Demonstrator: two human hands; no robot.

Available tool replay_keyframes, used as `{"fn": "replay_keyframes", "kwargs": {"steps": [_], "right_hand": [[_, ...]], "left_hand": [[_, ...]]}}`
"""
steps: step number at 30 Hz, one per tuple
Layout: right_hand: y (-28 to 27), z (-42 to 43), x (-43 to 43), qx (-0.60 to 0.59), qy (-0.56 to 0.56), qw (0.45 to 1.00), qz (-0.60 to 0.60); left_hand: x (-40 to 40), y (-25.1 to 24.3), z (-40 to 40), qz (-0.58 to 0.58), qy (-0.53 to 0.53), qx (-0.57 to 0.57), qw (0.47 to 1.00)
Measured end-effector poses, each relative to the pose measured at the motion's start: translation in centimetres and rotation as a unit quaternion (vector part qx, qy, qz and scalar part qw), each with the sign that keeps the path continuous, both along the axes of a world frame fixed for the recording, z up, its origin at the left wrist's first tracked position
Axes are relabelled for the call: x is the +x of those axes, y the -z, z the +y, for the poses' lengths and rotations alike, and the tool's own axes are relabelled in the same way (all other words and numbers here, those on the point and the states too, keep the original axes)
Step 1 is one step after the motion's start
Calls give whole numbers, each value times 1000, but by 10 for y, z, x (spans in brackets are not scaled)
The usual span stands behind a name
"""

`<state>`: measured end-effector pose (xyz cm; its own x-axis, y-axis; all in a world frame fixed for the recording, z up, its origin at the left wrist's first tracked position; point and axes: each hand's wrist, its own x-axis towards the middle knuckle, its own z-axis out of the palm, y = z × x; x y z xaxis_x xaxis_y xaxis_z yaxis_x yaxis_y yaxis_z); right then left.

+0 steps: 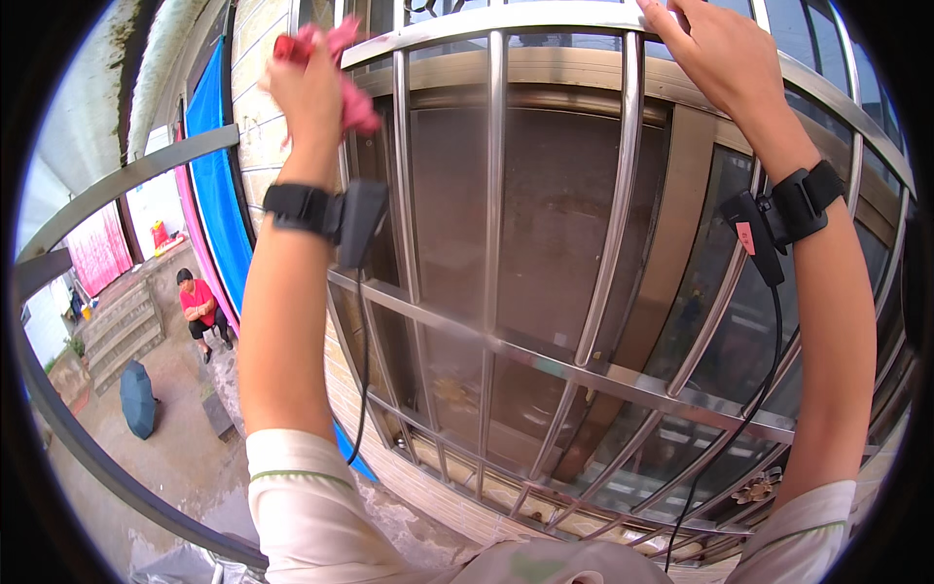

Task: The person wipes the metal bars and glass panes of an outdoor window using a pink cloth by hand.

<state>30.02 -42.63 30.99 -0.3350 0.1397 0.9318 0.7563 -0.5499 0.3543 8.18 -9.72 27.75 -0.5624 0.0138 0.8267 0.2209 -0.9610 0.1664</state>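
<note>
A metal window grille [540, 369] with round upright bars and flat crossbars fills the middle of the head view, in front of a brown-framed sliding window [558, 219]. My left hand [310, 87], blurred, is raised at the upper left beside the grille, closed on a pinkish-red cloth [350, 102] that hangs out on both sides of the fingers. At the top right, my right hand [708, 51] rests on the upper flat crossbar of the grille, its fingertips partly cut off by the picture's edge. Each wrist wears a black strap with a cabled device.
A curved metal rail [109, 474] runs down the left side. Beyond it lie a paved yard with an open dark umbrella [139, 400], concrete steps [124, 332] and a squatting person in a red top [201, 306]. A blue sheet [217, 168] hangs by the tiled wall.
</note>
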Motion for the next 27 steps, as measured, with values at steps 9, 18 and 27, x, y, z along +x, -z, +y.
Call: {"fn": "replay_keyframes", "kwargs": {"steps": [9, 18, 27], "right_hand": [[-2, -3, 10, 16, 14, 1000, -19], [2, 1, -2, 16, 41, 999, 7], [2, 0, 8, 6, 17, 999, -27]], "left_hand": [[114, -10, -86, 35, 186, 49, 981], [87, 42, -118, 127, 326, 208, 913], [56, 2, -71, 409, -76, 207, 886]]}}
